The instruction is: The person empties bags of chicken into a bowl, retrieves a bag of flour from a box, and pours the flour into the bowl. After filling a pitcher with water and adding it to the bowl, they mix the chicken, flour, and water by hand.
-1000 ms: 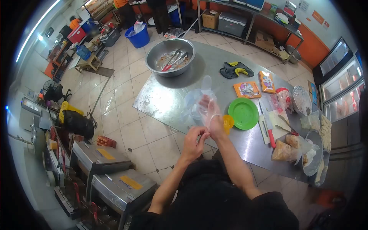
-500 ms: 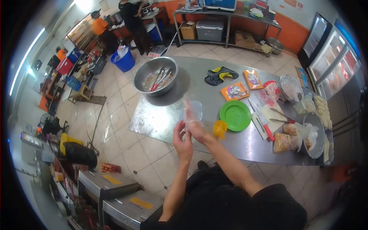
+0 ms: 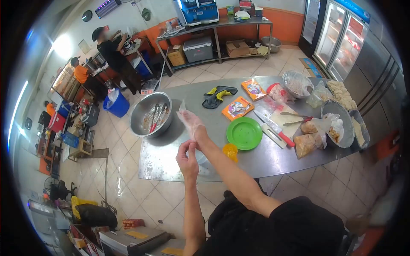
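A clear plastic glove covers my right hand, which is stretched out over the steel table. My left hand is closed at the right wrist, pinching the glove's cuff. Left of the hands, a large metal bowl holds red-handled tongs. To the right are a green plate and a yellow cup-like item. Black and yellow gloves lie behind, beside two orange packets.
A red-handled knife, more tongs, bagged food and a bowl are at the right. Two people stand at the back left near a blue bin. Fridges stand back right.
The view has shifted, so the table and its things appear further left. My right hand's glove now extends up and left, while my left hand has moved down to the right wrist.
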Tool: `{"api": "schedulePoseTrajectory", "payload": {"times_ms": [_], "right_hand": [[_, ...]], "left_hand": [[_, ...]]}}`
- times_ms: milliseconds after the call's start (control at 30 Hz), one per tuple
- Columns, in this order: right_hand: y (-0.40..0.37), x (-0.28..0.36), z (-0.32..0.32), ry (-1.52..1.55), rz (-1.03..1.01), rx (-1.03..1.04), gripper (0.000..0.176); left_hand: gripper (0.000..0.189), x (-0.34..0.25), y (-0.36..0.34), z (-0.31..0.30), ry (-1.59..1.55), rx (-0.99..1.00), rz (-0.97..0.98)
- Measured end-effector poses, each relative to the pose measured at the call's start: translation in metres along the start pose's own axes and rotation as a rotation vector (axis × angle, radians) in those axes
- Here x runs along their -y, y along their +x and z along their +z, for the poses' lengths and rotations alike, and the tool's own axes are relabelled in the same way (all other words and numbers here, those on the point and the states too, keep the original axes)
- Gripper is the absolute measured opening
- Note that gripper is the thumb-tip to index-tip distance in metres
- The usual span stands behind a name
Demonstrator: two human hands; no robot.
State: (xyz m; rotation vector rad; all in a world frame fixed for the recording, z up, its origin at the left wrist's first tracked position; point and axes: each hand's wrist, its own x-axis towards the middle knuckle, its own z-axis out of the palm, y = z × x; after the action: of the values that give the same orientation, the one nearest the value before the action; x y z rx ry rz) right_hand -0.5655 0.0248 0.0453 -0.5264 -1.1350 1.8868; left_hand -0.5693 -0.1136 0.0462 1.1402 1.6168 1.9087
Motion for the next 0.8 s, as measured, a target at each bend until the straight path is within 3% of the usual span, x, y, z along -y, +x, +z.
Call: {"api": "schedulePoseTrajectory", "payload": {"times_ms": [100,167,233,300,367,433,500,533,567,667,700,767,800], "right_hand": [[-0.036,0.035,0.009,0.194,-0.059,0.141,0.070],[-0.037,0.033,0.003,0.100,-0.106,0.200,0.075],[-0.017,-0.003,-0.008,0.018,-0.194,0.035,0.063],[0.012,-0.040,-0.047,-0.418,-0.220,0.006,0.049],[0.010,-0.005,-0.046,-0.738,-0.137,-0.058,0.032],[0.024,-0.038,-0.057,-0.048,-0.158,-0.160,0.034],[0.002,0.010,-0.039,-0.355,-0.307,-0.066,0.053],[-0.002,0.019,-0.032,-0.351,-0.306,-0.027,0.053],[-0.004,0.025,-0.028,-0.127,-0.303,0.066,0.057],[-0.015,0.046,-0.013,0.549,-0.252,0.301,0.074],[-0.024,0.056,-0.005,0.550,-0.246,0.311,0.074],[-0.051,0.081,0.019,0.565,-0.128,0.036,0.073],[-0.051,0.086,0.018,0.561,-0.129,0.039,0.073]], "left_hand": [[0.016,-0.001,0.003,-0.003,0.059,0.081,0.036],[0.014,-0.001,0.000,-0.004,0.060,0.108,0.020],[0.014,0.000,-0.004,-0.001,0.008,0.106,-0.016],[0.013,0.009,-0.009,0.004,-0.030,0.096,-0.046],[0.012,0.015,-0.011,0.009,-0.043,0.109,-0.019],[0.011,0.013,-0.009,0.011,-0.027,0.121,0.006],[0.011,-0.003,-0.006,0.015,0.004,0.081,0.002],[0.010,-0.011,-0.002,0.018,0.020,0.044,0.131],[0.010,-0.016,0.002,0.021,0.037,0.015,0.258],[0.010,-0.021,0.013,0.033,0.060,-0.137,0.309],[0.014,-0.021,0.015,0.039,0.082,-0.215,0.252],[0.014,-0.030,0.022,0.043,0.045,-0.233,0.267],[0.014,-0.033,0.025,0.045,0.008,-0.241,0.284]]}}
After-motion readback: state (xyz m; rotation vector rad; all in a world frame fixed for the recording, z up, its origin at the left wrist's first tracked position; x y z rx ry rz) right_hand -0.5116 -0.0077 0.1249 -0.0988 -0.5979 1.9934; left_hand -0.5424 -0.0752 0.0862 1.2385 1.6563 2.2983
